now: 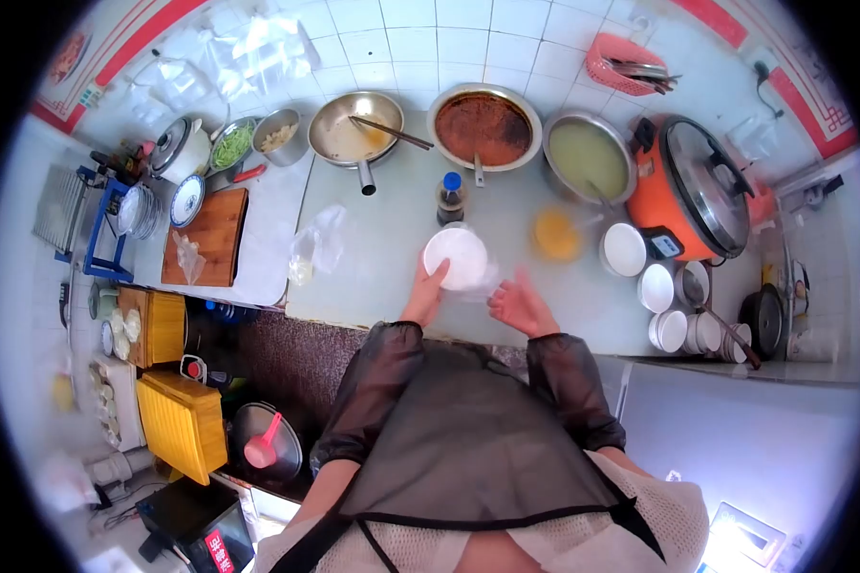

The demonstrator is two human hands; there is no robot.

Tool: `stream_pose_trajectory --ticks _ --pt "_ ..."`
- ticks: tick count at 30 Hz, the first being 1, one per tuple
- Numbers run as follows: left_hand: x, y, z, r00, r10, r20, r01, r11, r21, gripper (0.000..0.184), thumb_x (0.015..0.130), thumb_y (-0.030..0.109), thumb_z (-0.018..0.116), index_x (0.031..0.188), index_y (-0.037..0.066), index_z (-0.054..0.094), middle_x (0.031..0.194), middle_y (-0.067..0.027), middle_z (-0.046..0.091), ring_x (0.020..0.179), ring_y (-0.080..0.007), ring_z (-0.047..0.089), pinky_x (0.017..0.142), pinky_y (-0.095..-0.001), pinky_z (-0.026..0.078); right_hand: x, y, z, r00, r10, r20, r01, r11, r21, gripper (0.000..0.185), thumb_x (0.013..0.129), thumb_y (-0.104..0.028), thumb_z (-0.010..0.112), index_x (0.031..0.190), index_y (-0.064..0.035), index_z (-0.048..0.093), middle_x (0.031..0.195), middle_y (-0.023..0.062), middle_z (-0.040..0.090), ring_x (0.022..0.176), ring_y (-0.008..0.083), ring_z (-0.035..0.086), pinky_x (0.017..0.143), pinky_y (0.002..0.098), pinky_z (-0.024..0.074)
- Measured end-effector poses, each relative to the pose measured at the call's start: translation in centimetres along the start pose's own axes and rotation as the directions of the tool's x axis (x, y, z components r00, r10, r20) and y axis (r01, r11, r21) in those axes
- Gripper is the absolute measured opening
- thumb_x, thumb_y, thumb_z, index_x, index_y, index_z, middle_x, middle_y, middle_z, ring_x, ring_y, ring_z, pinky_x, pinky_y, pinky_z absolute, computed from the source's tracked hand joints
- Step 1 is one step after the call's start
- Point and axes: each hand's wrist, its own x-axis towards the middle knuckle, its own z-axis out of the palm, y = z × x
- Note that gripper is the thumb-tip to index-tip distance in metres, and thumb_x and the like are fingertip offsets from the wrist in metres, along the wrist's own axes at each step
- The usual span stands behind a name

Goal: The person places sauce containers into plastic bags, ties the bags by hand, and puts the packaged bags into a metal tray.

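Near the middle of the frame, the left hand (424,292) grips a white bowl (455,256) at its lower left edge, thumb laid over the rim and the other fingers mostly hidden beneath. The right hand (523,306) is just to the bowl's right, its fingers loosely apart and somewhat blurred. Between it and the bowl shows a pale, see-through blur, perhaps plastic film (485,285); I cannot tell whether the right fingers touch it.

The step in hand looks like readying the bowl: the left hand steadies while the right works beside its rim. The next move seems to call for a firm left grip and care around the blue-capped bottle (450,201) just above the bowl in the frame. A blurred yellow-orange container (557,235) sits to the upper right of the right hand, well apart from the bowl.
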Motion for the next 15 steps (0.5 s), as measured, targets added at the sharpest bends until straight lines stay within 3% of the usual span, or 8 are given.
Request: stream_pose_trajectory --ticks 3,7,8,9,10,12,14,15 --pt "0.9 -0.1 0.4 0.988 -0.147 0.038 0.151 0.946 -0.287 0.047 0.100 0.027 0.045 0.141 0.013 0.029 0.134 -0.0097 0.047 0.122 -0.0234 0.048 0.094 -0.0432 0.047 -0.6 1.0 -1.2 0.986 -0.135 -0.098 0.092 0.929 -0.358 0.020 0.092 -0.021 0.058 0.104 -0.0056 0.055 0.083 0.0055 0.059 0.072 0.0167 0.053 0.072 0.0306 0.0456" --pt "0.9 0.2 2.6 0.977 -0.067 0.204 0.136 0.927 -0.349 0.051 0.100 0.036 0.042 0.141 0.009 0.027 0.135 -0.0122 0.045 0.121 -0.0270 0.049 0.096 -0.0461 0.045 -3.3 0.3 -7.7 0.921 -0.180 -0.346 0.081 0.956 -0.283 0.018 0.090 -0.016 0.061 0.103 -0.0044 0.056 0.086 0.0056 0.059 0.071 0.0169 0.054 0.073 0.0322 0.0463" --pt "0.8 0.2 3.2 0.984 -0.072 0.160 0.110 0.963 -0.246 0.051 0.100 0.037 0.041 0.141 0.009 0.027 0.135 -0.0127 0.044 0.122 -0.0277 0.048 0.093 -0.0465 0.046 -3.9 -0.4 -6.3 0.781 -0.490 -0.387 0.010 0.630 -0.777 0.019 0.087 -0.012 0.063 0.103 -0.0030 0.056 0.088 0.0063 0.058 0.074 0.0171 0.055 0.075 0.0329 0.0464" --pt "0.7 0.1 3.6 0.990 -0.076 0.118 0.091 0.987 -0.133 0.051 0.100 0.037 0.041 0.141 0.009 0.027 0.136 -0.0132 0.043 0.122 -0.0284 0.047 0.091 -0.0468 0.048 -4.4 -0.9 -4.2 0.630 -0.745 -0.220 -0.204 0.115 -0.972 0.021 0.085 -0.009 0.064 0.103 -0.0016 0.056 0.090 0.0069 0.058 0.078 0.0174 0.055 0.076 0.0337 0.0465" --pt "0.9 -0.3 4.1 0.988 -0.085 0.126 0.101 0.987 -0.126 0.051 0.100 0.037 0.041 0.141 0.009 0.027 0.136 -0.0132 0.043 0.122 -0.0284 0.047 0.091 -0.0468 0.048 -4.2 -1.2 -0.8 0.548 -0.831 0.096 -0.163 -0.219 -0.962 0.026 0.083 -0.009 0.066 0.105 -0.0002 0.055 0.094 0.0095 0.058 0.081 0.0215 0.057 0.076 0.0347 0.0470" --pt "1.6 -1.3 6.0 0.987 -0.125 0.100 0.113 0.987 0.117 0.052 0.100 0.038 0.040 0.141 0.011 0.025 0.134 -0.0131 0.043 0.122 -0.0287 0.047 0.088 -0.0456 0.049 -2.5 -1.7 6.9 0.427 -0.745 0.512 -0.093 -0.600 -0.795 0.031 0.078 -0.008 0.065 0.106 -0.0001 0.056 0.100 0.0157 0.055 0.085 0.0314 0.058 0.078 0.0410 0.0477" --pt "1.8 -2.2 8.1 0.985 -0.099 0.141 0.062 0.968 0.243 0.052 0.099 0.039 0.042 0.141 0.012 0.024 0.133 -0.0131 0.043 0.121 -0.0282 0.048 0.088 -0.0442 0.049 1.0 -2.7 3.5 0.612 -0.644 0.460 -0.120 -0.650 -0.750 0.031 0.079 -0.009 0.060 0.108 -0.0005 0.056 0.105 0.0201 0.055 0.093 0.0382 0.056 0.084 0.0435 0.0461" --pt "2.2 -2.5 8.9 0.983 -0.059 0.172 -0.005 0.936 0.351 0.053 0.099 0.039 0.043 0.140 0.012 0.024 0.131 -0.0131 0.044 0.120 -0.0277 0.049 0.087 -0.0429 0.050 1.1 -3.2 3.8 0.594 -0.658 0.463 -0.135 -0.648 -0.749 0.031 0.079 -0.009 0.060 0.108 -0.0005 0.056 0.105 0.0201 0.055 0.093 0.0382 0.056 0.084 0.0435 0.0461"
